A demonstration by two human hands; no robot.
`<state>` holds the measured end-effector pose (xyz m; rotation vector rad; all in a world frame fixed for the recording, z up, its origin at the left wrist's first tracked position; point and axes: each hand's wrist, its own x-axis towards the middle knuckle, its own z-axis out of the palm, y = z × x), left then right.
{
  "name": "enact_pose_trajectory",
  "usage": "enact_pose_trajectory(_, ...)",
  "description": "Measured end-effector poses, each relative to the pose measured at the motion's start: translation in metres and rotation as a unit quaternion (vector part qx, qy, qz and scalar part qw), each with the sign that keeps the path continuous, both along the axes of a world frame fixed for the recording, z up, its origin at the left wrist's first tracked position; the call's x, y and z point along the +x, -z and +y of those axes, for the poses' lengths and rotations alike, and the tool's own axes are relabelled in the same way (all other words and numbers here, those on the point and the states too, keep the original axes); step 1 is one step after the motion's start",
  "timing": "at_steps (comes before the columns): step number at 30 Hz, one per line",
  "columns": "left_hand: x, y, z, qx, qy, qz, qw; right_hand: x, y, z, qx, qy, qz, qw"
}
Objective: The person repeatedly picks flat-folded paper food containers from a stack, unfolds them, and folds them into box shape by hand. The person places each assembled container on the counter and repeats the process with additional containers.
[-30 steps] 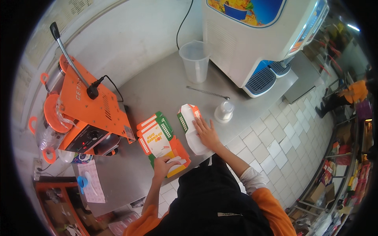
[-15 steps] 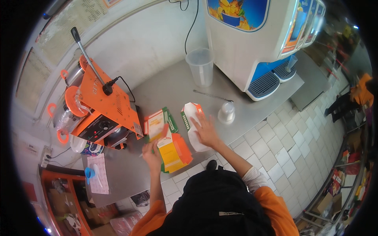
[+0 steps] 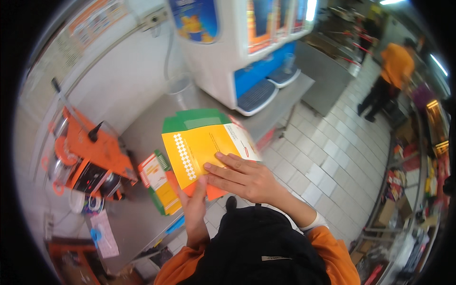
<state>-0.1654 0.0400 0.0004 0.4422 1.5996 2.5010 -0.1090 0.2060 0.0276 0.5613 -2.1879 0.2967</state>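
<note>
A flat, unfolded cardboard carton [image 3: 204, 147] in yellow, green and white is held up close in front of me, above the table edge. My left hand [image 3: 194, 209] grips its lower edge, the thumb against the card. From the right, my right hand [image 3: 247, 180] holds it too, with long fingers laid over its yellow face and the thumb hidden. Left of the raised piece, more flat cartons [image 3: 159, 183] in orange, white, yellow and green lie on the steel table [image 3: 142, 228].
An orange machine [image 3: 90, 156] with a long lever stands at the left. A white drink dispenser [image 3: 223, 52] and a clear plastic container [image 3: 181, 90] stand at the back. A blue scoop [image 3: 96, 235] lies on a pink sheet. One person [image 3: 392, 71] stands on the tiled floor, far right.
The yellow carton has come up off the table into both hands. My right hand has left the white carton it was lying on. The view has swung to the right.
</note>
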Motion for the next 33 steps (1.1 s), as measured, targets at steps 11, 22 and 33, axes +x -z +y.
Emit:
enact_pose_trajectory(11, 0.083, -0.016, 0.103, -0.176, 0.201, 0.201, 0.943, 0.117, -0.002, 0.034, -0.202, 0.255, 0.011, 0.945)
enact_pose_trajectory(22, 0.098, -0.031, 0.135, 0.002, 0.36, 0.169, 0.918, 0.187, -0.023, 0.044, -0.444, 0.187, -0.024, 0.876)
enact_pose_trajectory(33, 0.086, -0.006, 0.135, 0.103, 0.396, 0.052, 0.911, 0.175, -0.022, 0.046, -0.507, 0.18, 0.138, 0.832)
